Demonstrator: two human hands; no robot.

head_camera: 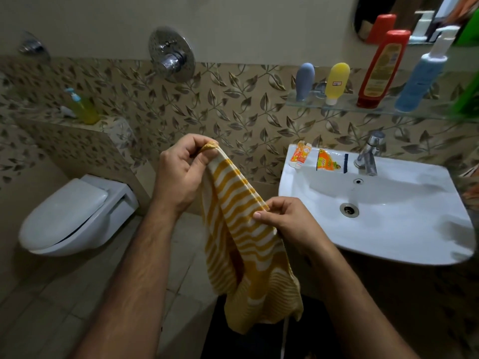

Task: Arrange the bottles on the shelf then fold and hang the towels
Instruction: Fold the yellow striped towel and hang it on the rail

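A yellow and white striped towel (241,244) hangs between my hands in front of me. My left hand (178,172) pinches its upper corner, held high. My right hand (282,218) pinches its edge lower down, to the right. The rest of the towel droops toward the floor. On the glass shelf (347,106) at the upper right stand a grey-blue bottle (304,81), a yellow bottle (336,82), a red bottle (382,69) and a blue pump bottle (422,76).
A white sink (375,208) with a tap (369,154) is at the right, with small sachets (326,161) on its rim. A white toilet (75,216) is at the left. A yellow pump bottle (83,107) stands on the tiled ledge. A shower valve (171,54) is on the wall.
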